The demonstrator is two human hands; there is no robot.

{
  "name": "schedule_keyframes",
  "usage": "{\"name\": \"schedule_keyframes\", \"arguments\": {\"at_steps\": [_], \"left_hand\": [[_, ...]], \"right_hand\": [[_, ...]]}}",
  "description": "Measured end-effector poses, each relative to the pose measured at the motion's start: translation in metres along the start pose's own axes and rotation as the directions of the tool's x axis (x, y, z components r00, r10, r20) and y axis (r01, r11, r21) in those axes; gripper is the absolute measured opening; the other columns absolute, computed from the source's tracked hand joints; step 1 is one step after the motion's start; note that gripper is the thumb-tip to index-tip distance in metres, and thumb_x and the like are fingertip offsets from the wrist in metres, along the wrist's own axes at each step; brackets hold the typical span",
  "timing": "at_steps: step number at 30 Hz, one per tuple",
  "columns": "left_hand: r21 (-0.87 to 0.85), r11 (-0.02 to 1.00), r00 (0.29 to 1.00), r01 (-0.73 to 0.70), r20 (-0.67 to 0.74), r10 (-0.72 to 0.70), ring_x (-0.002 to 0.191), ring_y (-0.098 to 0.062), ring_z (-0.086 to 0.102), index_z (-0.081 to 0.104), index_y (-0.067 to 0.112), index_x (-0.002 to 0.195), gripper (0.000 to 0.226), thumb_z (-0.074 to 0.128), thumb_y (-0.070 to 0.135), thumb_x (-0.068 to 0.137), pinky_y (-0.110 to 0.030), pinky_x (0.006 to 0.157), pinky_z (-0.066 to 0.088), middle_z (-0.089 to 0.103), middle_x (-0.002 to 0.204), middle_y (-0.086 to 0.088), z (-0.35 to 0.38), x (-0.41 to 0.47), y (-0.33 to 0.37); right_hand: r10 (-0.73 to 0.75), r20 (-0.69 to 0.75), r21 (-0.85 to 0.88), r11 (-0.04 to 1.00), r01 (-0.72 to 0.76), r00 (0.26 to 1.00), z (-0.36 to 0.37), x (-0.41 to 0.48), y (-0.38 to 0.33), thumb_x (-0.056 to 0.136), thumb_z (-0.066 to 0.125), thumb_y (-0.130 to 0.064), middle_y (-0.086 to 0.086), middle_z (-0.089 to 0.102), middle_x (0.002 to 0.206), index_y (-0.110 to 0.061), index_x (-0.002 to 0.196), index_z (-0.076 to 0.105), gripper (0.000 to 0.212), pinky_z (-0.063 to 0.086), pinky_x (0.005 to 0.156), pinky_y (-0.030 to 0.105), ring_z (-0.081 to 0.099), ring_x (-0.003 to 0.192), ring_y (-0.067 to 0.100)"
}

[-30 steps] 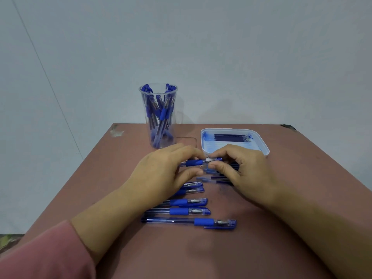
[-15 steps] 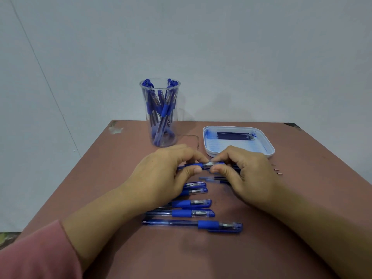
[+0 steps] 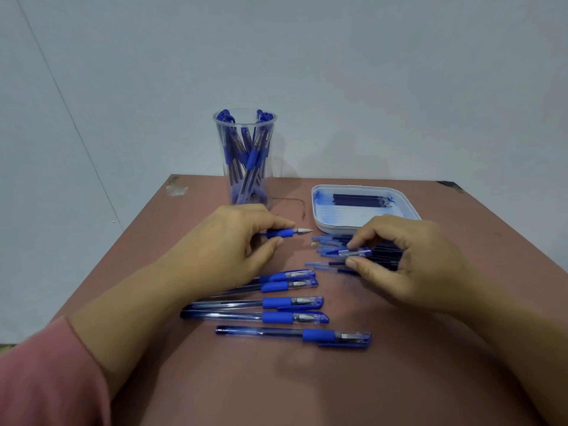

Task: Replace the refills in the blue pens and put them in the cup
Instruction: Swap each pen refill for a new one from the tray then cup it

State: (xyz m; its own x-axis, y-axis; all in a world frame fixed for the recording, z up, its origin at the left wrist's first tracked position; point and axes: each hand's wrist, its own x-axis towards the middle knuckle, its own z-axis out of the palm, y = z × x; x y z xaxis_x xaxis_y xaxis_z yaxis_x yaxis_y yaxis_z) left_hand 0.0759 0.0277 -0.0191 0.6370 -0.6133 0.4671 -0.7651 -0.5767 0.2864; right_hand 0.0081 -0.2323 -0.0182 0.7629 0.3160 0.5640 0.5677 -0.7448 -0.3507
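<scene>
- Five capped pens [image 3: 292, 318] lie in a row, lower centre.
- Left hand [image 3: 233, 241] grips the bare-tipped pen [image 3: 279, 233]; right hand [image 3: 408, 259] pinches what's likely its cap [image 3: 353, 252].
- Step: opening. Next: park cap, unscrew tip, pull refill.
- Fresh refills [image 3: 359, 199] in tray [image 3: 344, 218], centre right; cup [image 3: 244, 161], upper centre, part-filled.

Five capped pens [image 3: 292, 302] on tabletop [image 3: 338, 379]. One uncapped pen [image 3: 279, 233], one cap [image 3: 353, 251]. One cup [image 3: 245, 142], one tray [image 3: 316, 210]; contents uncountable.

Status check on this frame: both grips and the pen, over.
Left grip holds uncapped pen. Right grip pinches cap at loose refills. Five capped pens lie nearby. Nothing blocks cup.
</scene>
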Motion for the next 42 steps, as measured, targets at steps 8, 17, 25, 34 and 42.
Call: {"name": "schedule_keyframes", "arguments": {"at_steps": [8, 17, 25, 34, 42], "left_hand": [[0.007, 0.998, 0.996, -0.063, -0.062, 0.063, 0.070, 0.000, 0.054, 0.067, 0.034, 0.121, 0.035, 0.053, 0.049, 0.091, -0.019, 0.065, 0.047, 0.067, 0.088, 0.016, -0.003, 0.001, -0.001], [0.058, 0.996, 0.996, -0.074, -0.035, 0.077, 0.073, 0.000, 0.057, 0.070, 0.032, 0.111, 0.031, 0.053, 0.047, 0.089, -0.028, 0.064, 0.053, 0.067, 0.087, 0.016, 0.001, -0.001, 0.011], [0.120, 0.986, 0.990, -0.117, -0.060, 0.125, 0.076, -0.005, 0.049, 0.071, 0.028, 0.108, 0.040, 0.040, 0.048, 0.093, -0.023, 0.066, 0.045, 0.060, 0.086, 0.014, 0.008, -0.002, 0.016], [0.051, 0.999, 0.997, -0.018, -0.070, 0.022, 0.066, -0.003, 0.044, 0.072, 0.028, 0.106, 0.021, 0.057, 0.034, 0.094, -0.023, 0.063, 0.039, 0.048, 0.078, 0.020, 0.007, -0.004, 0.024], [0.010, 1.000, 0.999, 0.009, -0.051, -0.008, 0.067, 0.000, 0.047, 0.072, 0.029, 0.107, 0.022, 0.055, 0.037, 0.094, -0.025, 0.063, 0.041, 0.048, 0.077, 0.019, 0.006, -0.004, 0.025]], "right_hand": [[0.009, 0.257, -0.046, 0.999, 0.002, 0.966, 0.003, -0.006, 0.003, 0.071, 0.066, -0.046, -0.018, 0.058, 0.080, -0.037, 0.084, 0.060, 0.016, 0.049, 0.067, 0.027, 0.058, 0.082, 0.007], [-0.043, -0.027, -0.081, 0.996, 0.041, 0.999, 0.011, 0.006, -0.011, 0.085, 0.060, -0.042, -0.018, 0.054, 0.081, -0.027, 0.088, 0.059, 0.016, 0.040, 0.071, 0.016, 0.051, 0.080, 0.005], [0.011, 0.014, -0.087, 0.996, -0.010, 1.000, 0.030, 0.013, -0.011, 0.093, 0.044, -0.046, -0.012, 0.059, 0.079, -0.020, 0.089, 0.068, 0.035, 0.037, 0.072, 0.015, 0.049, 0.078, 0.007], [-0.006, -0.042, -0.013, 1.000, 0.005, 0.999, 0.030, 0.013, -0.010, 0.089, 0.061, -0.028, -0.009, 0.066, 0.084, -0.018, 0.095, 0.071, 0.016, 0.044, 0.073, 0.015, 0.056, 0.079, 0.005], [0.050, -0.058, 0.044, 0.998, -0.047, 0.997, 0.024, 0.013, -0.014, 0.087, 0.063, -0.039, -0.017, 0.065, 0.094, -0.025, 0.108, 0.068, 0.026, 0.046, 0.080, 0.013, 0.059, 0.092, 0.000]]}}
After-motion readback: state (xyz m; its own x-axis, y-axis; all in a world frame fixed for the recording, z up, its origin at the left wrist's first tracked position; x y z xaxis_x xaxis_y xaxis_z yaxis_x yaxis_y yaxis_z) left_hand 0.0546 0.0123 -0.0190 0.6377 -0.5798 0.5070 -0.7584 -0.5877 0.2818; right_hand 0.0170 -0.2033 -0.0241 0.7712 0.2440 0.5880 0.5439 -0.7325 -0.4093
